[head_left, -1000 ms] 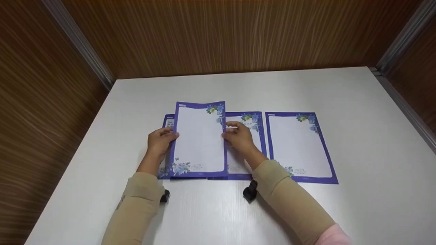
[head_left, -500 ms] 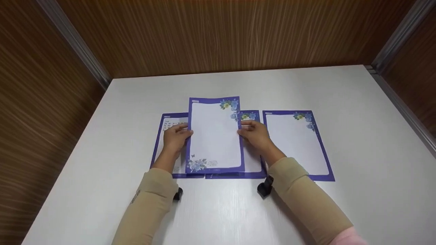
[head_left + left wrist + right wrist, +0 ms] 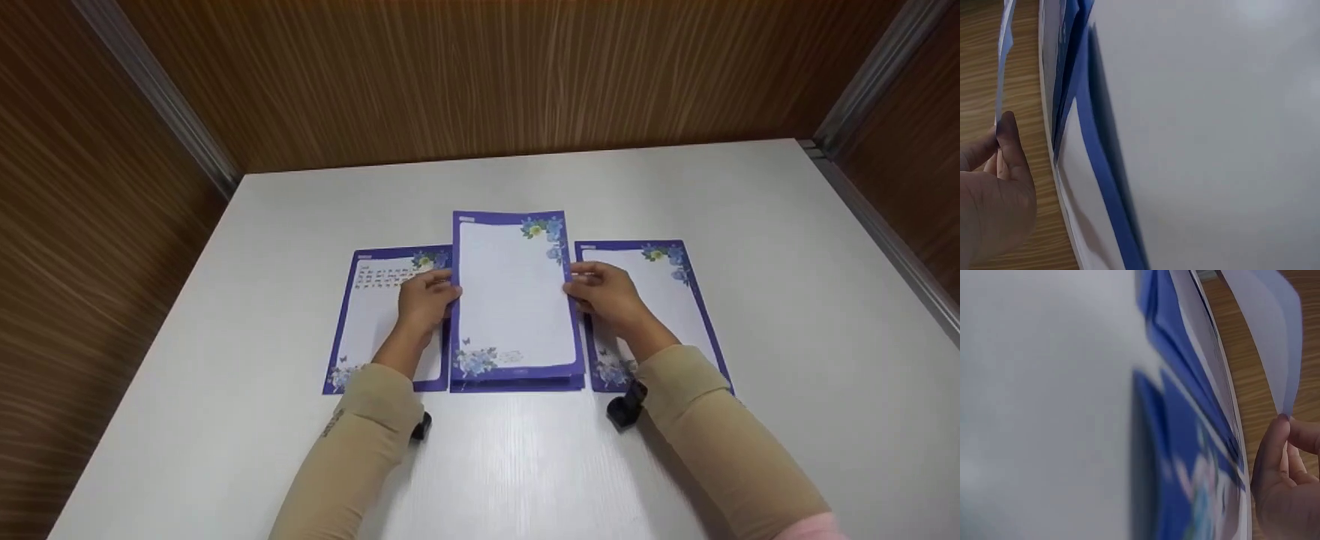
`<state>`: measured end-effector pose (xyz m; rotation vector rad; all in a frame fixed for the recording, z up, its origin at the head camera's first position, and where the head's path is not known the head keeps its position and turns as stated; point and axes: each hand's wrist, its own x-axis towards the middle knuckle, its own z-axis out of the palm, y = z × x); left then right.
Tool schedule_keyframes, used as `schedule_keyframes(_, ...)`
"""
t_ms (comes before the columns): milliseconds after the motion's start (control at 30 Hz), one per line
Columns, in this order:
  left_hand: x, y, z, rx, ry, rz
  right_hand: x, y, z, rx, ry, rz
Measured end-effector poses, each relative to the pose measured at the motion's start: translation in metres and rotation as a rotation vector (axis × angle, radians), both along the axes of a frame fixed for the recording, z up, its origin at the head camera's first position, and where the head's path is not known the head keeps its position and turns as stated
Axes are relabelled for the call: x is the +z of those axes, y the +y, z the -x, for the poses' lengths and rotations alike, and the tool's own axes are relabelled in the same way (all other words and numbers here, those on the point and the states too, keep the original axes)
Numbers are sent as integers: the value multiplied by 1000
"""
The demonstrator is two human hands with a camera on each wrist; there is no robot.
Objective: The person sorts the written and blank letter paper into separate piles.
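A paper sheet [image 3: 514, 300] with a purple border and blue flowers is held raised over the middle of the table. My left hand [image 3: 425, 304] pinches its left edge between thumb and fingers. On the opposite edge, my right hand [image 3: 609, 296] pinches it likewise. Both wrist views show the sheet standing off the table, its edge in the left hand's fingertips [image 3: 1007, 121] and the right hand's fingertips [image 3: 1282, 422]. Under it, purple borders [image 3: 517, 385] of paper peek out, mostly hidden. A matching sheet [image 3: 375, 322] with handwritten lines lies left; another, blank-looking sheet [image 3: 664, 300] lies right.
The white table [image 3: 510, 465] carries the sheets in a row. Brown wood-grain panels [image 3: 517, 82] stand behind it and at both sides. A black device [image 3: 624, 412] sits by the right cuff, and another black device [image 3: 421, 427] by the left cuff.
Both hands have moved the pinched sheet rightward, from over the left sheet to over the middle one. The handwriting on the left sheet has come into view.
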<state>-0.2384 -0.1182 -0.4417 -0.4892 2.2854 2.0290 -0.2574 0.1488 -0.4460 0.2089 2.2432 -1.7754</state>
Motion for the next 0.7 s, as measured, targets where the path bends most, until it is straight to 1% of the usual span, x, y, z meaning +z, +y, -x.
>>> schedule_keyframes(200,1,19,-1,-55,1,-2,0,23,0,9,4,-23)
schedule_keyframes(367,1,33,-2,-78,3,4,0,39,-2,9,7,-48)
schedule_keyframes(600,0,54,-4,-114,10,-67,2,64,-7,21,16,-81)
schedule_keyframes(700,0,63,-4,-123,11,-78,3,74,-9,21,11,-103)
